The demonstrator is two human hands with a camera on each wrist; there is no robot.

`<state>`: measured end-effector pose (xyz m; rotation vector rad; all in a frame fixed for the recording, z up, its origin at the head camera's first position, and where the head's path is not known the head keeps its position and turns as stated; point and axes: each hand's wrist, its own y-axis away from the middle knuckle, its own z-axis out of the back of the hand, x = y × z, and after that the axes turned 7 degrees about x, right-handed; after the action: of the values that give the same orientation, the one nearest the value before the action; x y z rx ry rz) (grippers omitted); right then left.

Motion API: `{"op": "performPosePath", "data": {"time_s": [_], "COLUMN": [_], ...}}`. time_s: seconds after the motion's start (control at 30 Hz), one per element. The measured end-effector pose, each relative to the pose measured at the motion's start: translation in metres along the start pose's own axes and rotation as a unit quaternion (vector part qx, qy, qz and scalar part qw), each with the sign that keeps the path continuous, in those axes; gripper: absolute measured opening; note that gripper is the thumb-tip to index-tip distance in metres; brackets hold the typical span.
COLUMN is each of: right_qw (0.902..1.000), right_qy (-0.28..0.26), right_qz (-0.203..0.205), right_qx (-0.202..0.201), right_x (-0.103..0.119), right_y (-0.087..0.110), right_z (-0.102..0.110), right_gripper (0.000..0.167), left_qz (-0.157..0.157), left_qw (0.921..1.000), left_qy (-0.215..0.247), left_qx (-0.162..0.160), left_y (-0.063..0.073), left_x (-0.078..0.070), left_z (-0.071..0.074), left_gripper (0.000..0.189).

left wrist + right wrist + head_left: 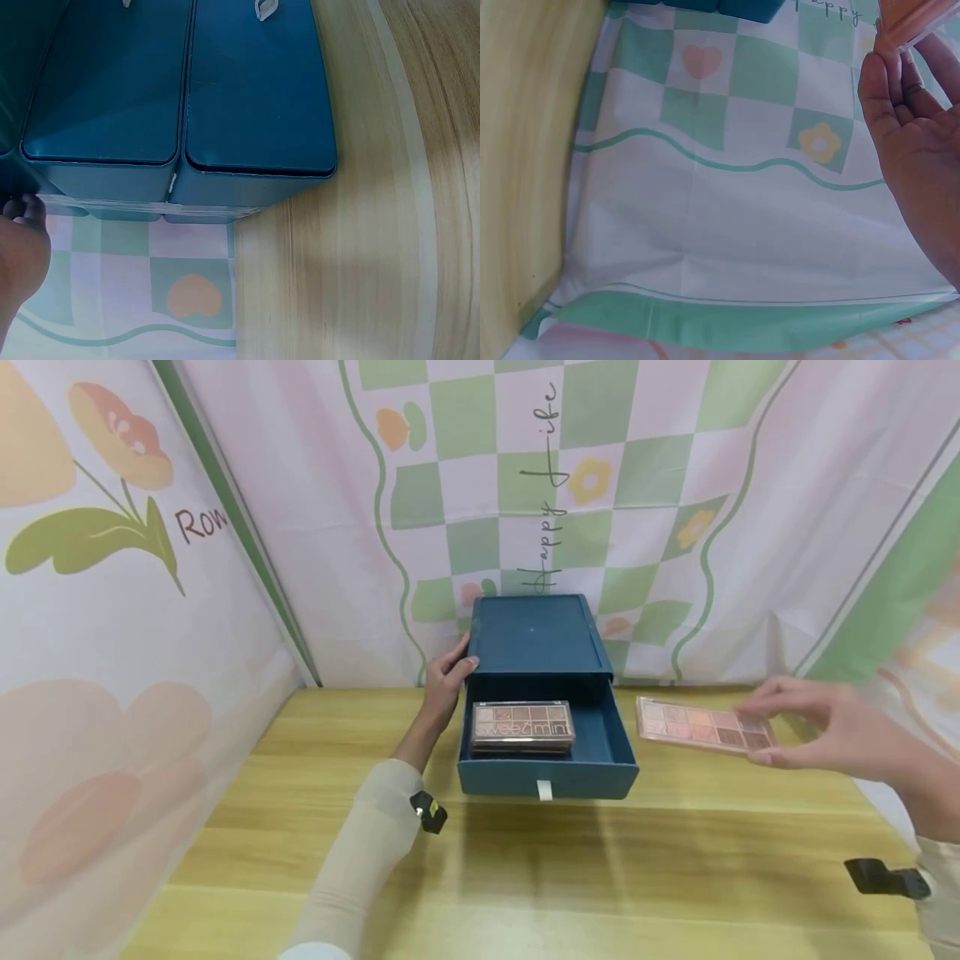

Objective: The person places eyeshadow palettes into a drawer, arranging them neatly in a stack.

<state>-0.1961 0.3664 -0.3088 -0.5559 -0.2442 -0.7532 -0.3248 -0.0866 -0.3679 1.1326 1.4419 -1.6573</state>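
Observation:
In the head view, a dark blue drawer cabinet (532, 631) has its top drawer (551, 779) pulled out. Inside the drawer's left part lies a stack of eyeshadow palettes (521, 724), the upper one lettered "sweet mint". My left hand (447, 681) rests against the cabinet's upper left side, the thumb at its top edge. To the right of the drawer, in the air, my right hand (840, 722) pinches another eyeshadow palette (697, 725) by its right end. The right wrist view shows that hand (922, 127) below part of the palette (911, 19).
Lower drawer fronts (259, 90) with white pull tabs appear in the left wrist view. The cabinet stands on a wood-grain table (247, 852). Printed cloth (525, 468) hangs close behind the cabinet, and more cloth (112, 693) hangs at the left.

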Motion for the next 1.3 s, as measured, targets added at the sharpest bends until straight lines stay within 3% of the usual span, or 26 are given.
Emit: {"op": "performPosePath", "data": {"time_s": [0.23,0.5,0.67,0.97,1.3], "right_qw": [0.9996,0.9992,0.9995,0.997,0.9933], "right_qy": [0.016,0.008,-0.011,-0.051,-0.072], "right_qz": [-0.023,-0.036,-0.024,0.043,0.015], "right_qx": [0.001,0.015,0.015,0.04,0.089], "right_x": [0.012,0.035,0.047,0.054,0.062], "right_y": [-0.025,-0.058,-0.078,-0.114,-0.139], "right_z": [0.002,-0.014,-0.026,-0.049,-0.072], "right_gripper": [0.059,0.057,0.052,0.046,0.04], "left_qz": [0.006,0.004,0.002,0.005,0.008], "left_qw": [0.9999,1.0,0.9999,0.9999,0.9999], "left_qy": [0.006,-0.003,-0.012,-0.012,-0.01], "left_qx": [0.006,0.003,-0.001,-0.005,-0.003], "left_y": [-0.001,0.001,0.0,0.0,0.001], "left_x": [0.001,-0.001,0.0,0.0,0.0], "left_z": [0.001,0.0,0.0,0.001,-0.001], "left_gripper": [0.06,0.059,0.061,0.059,0.058]}}
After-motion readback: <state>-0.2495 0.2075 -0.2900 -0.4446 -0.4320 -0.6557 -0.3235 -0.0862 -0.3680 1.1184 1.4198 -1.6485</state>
